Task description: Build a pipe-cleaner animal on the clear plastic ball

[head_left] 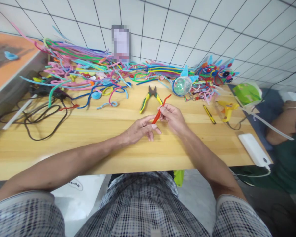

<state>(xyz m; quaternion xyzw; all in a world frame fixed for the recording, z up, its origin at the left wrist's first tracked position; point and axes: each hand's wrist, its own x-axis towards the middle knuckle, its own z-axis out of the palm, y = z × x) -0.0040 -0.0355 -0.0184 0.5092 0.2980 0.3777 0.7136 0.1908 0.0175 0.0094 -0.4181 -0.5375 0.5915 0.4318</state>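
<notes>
Above the pale wooden tabletop [103, 126], near its middle, both hands hold a slim, flexible red craft stem [158, 115], which slants from lower left to upper right, its thin upper end bent outward. The left hand [135, 131] has thumb and forefinger closed on the lower end, with the other fingers spread apart below. The right hand [174, 118] pinches the stem higher up between thumb and fingertips, its remaining fingers loosely curled. Whether the thicker red part is one strand or several laid together cannot be told.

The stem looks soft and pliable, so light, firm pinches would suit it better than a full grip. A steady lower hold lets the upper hand shape it in small amounts; fingertips set close to the bend should give a cleaner curve, while a hard pull could straighten or kink it. The free tip is best pointed away from the fingers.

Just beyond the hands lie pliers with yellow-and-green handles [152, 91], spread open. Farther back is a clear, rounded plastic shell with light-blue spikes [182, 86], beside a tangle of multicoloured fuzzy stems [206, 93]. To the right are a yellow-and-black craft knife [209, 114] and a yellow glue gun [227, 111].
</notes>
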